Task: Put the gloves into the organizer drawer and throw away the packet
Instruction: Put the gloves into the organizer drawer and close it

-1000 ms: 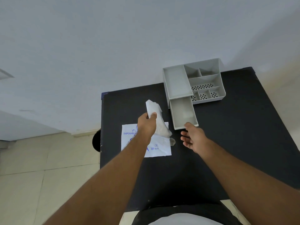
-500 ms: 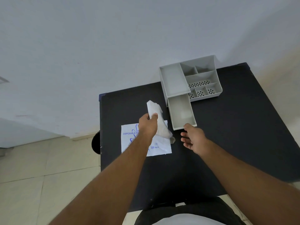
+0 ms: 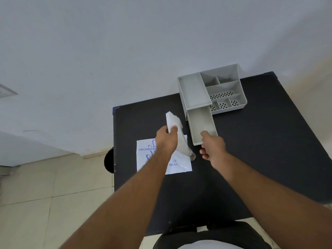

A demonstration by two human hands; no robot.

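**Fingers on the gloves, drawer pulled out**

Fingers (image 3: 173,129) of our left hand (image 3: 166,141) are pinching the gloves (image 3: 175,135) above the packet (image 3: 161,159) lying on the black table (image 3: 251,150). Our right hand (image 3: 212,148) is loosely curled, holding nothing, at the front edge of the organizer drawer (image 3: 202,125).

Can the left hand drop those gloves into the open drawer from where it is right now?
Probably yes. The left hand holds the gloves just beside the pulled-out drawer, which looks empty. The right hand sits at the drawer's near end, leaving most of the opening free.
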